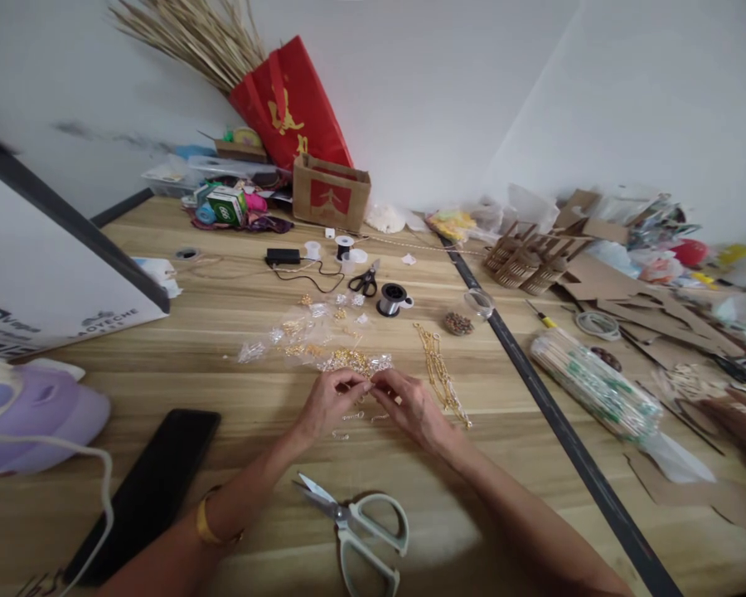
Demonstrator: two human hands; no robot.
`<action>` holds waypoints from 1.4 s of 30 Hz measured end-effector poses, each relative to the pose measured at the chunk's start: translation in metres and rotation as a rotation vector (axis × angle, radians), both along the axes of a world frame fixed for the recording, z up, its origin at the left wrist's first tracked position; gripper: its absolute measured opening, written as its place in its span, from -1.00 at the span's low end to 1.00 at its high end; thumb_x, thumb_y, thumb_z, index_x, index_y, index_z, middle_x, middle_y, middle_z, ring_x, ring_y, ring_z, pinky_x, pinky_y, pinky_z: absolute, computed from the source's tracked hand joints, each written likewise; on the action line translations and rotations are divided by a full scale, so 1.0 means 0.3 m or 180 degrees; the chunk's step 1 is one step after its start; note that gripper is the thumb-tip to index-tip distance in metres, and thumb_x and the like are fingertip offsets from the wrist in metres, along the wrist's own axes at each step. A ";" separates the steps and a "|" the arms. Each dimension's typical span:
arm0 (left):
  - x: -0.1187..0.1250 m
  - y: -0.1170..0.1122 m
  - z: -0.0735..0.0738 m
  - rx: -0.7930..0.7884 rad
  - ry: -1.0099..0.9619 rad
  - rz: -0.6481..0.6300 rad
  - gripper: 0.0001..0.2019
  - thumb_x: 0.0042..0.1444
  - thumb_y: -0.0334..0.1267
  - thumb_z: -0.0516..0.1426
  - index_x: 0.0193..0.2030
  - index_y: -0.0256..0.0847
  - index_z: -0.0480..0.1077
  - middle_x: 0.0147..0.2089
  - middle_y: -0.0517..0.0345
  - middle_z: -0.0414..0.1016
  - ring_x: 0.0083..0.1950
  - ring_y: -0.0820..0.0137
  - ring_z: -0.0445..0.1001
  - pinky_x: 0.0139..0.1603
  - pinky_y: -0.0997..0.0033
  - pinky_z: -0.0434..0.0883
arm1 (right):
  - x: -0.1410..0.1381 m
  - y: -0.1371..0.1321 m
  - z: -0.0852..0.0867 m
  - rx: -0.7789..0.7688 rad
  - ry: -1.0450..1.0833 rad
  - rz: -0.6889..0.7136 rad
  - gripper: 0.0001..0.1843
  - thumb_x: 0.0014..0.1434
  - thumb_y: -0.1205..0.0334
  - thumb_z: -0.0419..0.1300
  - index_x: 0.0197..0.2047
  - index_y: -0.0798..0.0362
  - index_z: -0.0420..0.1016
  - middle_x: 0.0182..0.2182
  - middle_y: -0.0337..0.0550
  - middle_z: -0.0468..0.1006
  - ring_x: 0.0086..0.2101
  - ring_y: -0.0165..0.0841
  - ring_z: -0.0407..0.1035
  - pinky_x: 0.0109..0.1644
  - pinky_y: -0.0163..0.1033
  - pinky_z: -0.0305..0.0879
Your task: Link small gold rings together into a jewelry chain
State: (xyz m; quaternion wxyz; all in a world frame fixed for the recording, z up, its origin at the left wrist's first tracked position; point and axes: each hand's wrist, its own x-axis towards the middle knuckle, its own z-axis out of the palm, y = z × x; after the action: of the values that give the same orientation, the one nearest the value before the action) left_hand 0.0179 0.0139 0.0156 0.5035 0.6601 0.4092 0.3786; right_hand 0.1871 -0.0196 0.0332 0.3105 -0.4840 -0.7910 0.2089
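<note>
Over the middle of the wooden table, my left hand (332, 404) and my right hand (415, 408) meet at the fingertips. Both are closed in a pinch, and whatever is between the fingers is too small to make out. Just beyond them lies a pile of gold and silver jewelry findings (348, 360), some in clear plastic bags (298, 327). Short chain pieces (352, 416) lie on the wood below my fingers. Long gold chains (435, 369) stretch out to the right of my right hand. Open scissors with pale handles (354, 526) rest between my forearms.
A black phone (155, 489) and a purple appliance with a white cord (43, 414) lie left. Wire spool (393, 300), black scissors (365, 280) and a bead container (458, 323) stand beyond. Right are bagged sticks (593, 385), cardboard (652, 307) and another person's hand (737, 423).
</note>
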 end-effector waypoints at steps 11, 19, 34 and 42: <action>0.056 0.002 -0.008 -0.0150 0.0080 -0.0009 -0.85 -0.02 -0.25 0.17 -0.50 -0.28 0.47 -0.52 0.16 0.49 -0.47 0.43 0.40 -0.43 0.51 0.31 | 0.053 -0.013 -0.036 -0.0083 -0.0007 -0.0155 -0.83 0.25 0.28 0.03 -0.31 0.10 0.41 -0.52 -0.25 0.41 -0.53 -0.48 0.26 -0.41 -0.41 0.15; 0.067 -0.009 -0.042 0.0291 0.0550 -0.0123 -0.89 0.02 -0.35 0.12 -0.45 -0.29 0.46 -0.46 0.14 0.51 -0.41 0.43 0.43 -0.35 0.51 0.33 | 0.074 -0.020 -0.071 -0.0474 0.0307 -0.0208 -0.86 0.18 0.29 0.07 -0.38 0.11 0.42 -0.60 -0.31 0.32 -0.57 -0.51 0.17 -0.47 -0.43 0.08; 0.037 -0.027 -0.045 0.0982 0.1595 -0.0581 -0.87 0.03 -0.49 0.12 -0.39 -0.24 0.49 -0.35 0.13 0.51 -0.27 0.38 0.45 -0.21 0.44 0.33 | 0.097 -0.019 -0.133 -0.0248 0.0498 -0.0369 -0.87 0.24 0.29 0.01 -0.33 0.08 0.32 -0.52 -0.27 0.35 -0.54 -0.46 0.20 -0.43 -0.39 0.12; -0.008 -0.007 -0.011 0.1531 0.2231 -0.1128 -0.86 0.07 -0.46 0.11 -0.37 -0.23 0.49 -0.34 0.11 0.47 -0.21 0.33 0.41 -0.15 0.38 0.30 | 0.095 -0.021 -0.116 0.0239 0.0230 -0.0159 -0.86 0.27 0.33 -0.01 -0.26 0.08 0.36 -0.14 -0.01 0.37 -0.35 -0.40 0.32 -0.29 -0.33 0.24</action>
State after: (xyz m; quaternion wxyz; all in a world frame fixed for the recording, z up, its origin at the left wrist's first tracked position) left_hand 0.0156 0.0118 0.0123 0.2242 0.9062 0.3361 0.1248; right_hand 0.2156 -0.0259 -0.0017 0.3620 -0.4838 -0.7742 0.1886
